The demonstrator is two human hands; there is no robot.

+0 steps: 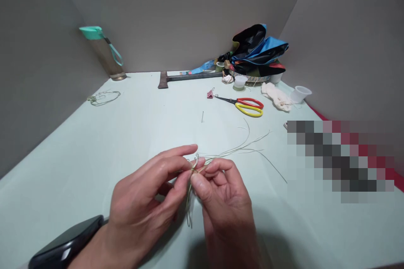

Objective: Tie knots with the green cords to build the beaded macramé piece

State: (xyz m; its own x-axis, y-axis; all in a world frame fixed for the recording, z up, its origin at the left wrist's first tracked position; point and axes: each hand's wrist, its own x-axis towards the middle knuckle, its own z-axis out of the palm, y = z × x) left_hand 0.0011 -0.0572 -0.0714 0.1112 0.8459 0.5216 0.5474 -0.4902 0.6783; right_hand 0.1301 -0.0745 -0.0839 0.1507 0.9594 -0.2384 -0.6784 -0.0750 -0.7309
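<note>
Low in the middle of the view, my left hand (148,201) and my right hand (221,197) meet over the pale green table (94,155). Both pinch a small bundle of thin wires (195,166) with tiny looped ends, wound with pale green thread. The thread strands (243,147) trail off to the right across the table, and a loop hangs down between my hands. A dark watch (67,243) sits on my left wrist.
Red and yellow scissors (248,106) lie beyond, with a pink binder clip (210,93) and a small pin (202,116). A wire coil (104,97) and a bottle (107,56) are at back left. Fabric pile (257,52), cups (301,92), white cloth (277,96) and a metal bar (189,77) are at the back.
</note>
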